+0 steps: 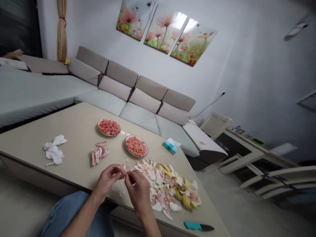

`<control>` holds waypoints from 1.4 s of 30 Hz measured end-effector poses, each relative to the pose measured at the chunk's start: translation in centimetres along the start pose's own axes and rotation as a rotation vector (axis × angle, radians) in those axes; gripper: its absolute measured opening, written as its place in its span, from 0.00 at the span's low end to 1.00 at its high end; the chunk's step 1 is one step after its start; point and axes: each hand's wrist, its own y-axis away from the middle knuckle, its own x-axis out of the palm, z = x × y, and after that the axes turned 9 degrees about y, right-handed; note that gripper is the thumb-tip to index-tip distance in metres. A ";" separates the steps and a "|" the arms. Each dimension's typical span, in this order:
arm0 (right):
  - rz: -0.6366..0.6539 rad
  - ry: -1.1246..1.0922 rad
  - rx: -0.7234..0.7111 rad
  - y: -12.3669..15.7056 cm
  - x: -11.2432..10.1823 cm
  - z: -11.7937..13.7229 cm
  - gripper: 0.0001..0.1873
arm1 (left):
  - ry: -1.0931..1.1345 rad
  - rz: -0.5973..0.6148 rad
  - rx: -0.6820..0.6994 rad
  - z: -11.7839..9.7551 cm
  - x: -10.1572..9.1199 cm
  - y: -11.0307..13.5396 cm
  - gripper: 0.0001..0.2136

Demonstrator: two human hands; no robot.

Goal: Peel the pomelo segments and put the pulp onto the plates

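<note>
My left hand [107,179] and my right hand [138,189] meet over the near edge of the beige table [74,125], fingers pinched together on a pink pomelo segment [122,170]. Just right of them lies a heap of white membrane and yellow peel scraps [168,189]. Several unpeeled pink segments [99,154] lie to the left of my hands. Farther back stand two white plates of peeled pink flesh, one [109,127] on the left and one [136,146] on the right.
Crumpled white tissues [54,149] lie at the table's left. A teal tissue pack [170,146] sits near the far edge, and a teal-handled knife [198,226] near the front right corner. A grey sofa [138,98] runs behind the table.
</note>
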 end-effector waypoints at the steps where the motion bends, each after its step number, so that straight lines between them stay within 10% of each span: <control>1: -0.008 0.030 0.011 -0.1 0.0 0.1 0.08 | -0.001 0.001 -0.006 0.0 0.0 0.0 0.11; 10: 0.042 -0.254 0.259 0.0 0.4 0.1 0.06 | 0.251 -0.035 -0.099 0.1 0.0 0.2 0.13; 30: 0.042 -0.431 0.347 1.9 0.1 -2.8 0.08 | 0.341 -0.075 -0.081 0.2 -0.3 -0.2 0.09; 42: -0.088 0.031 0.199 1.5 1.1 -8.6 0.10 | 0.330 -0.105 -0.135 -0.4 0.2 0.0 0.19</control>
